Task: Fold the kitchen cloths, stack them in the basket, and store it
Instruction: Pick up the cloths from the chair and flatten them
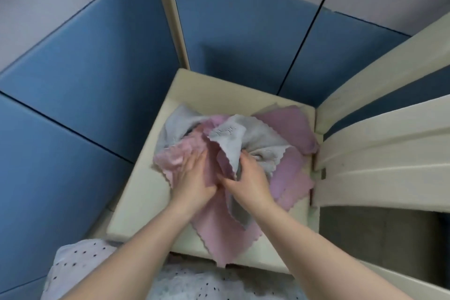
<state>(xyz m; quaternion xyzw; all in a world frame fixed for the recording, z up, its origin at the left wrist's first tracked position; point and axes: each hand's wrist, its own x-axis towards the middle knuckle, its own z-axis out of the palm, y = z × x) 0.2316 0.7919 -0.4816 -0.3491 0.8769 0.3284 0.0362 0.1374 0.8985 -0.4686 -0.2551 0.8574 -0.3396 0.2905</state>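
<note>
A loose heap of kitchen cloths lies on a small cream table (pixel 136 197). A mauve cloth (pixel 224 231) hangs over the table's near edge. A light pink cloth (pixel 175 153) is bunched at the left, a grey cloth (pixel 246 134) is crumpled on top in the middle, and another mauve cloth (pixel 289 124) lies flat at the back right. My left hand (pixel 194 178) rests flat on the pink and mauve cloths with its fingers straight. My right hand (pixel 248 178) grips a fold of the grey cloth. No basket is in view.
Blue partition panels (pixel 85 68) wall in the table at the left and the back. Cream shelf boards (pixel 379 153) stand right against the table's right side. My white dotted garment (pixel 97 273) fills the bottom edge.
</note>
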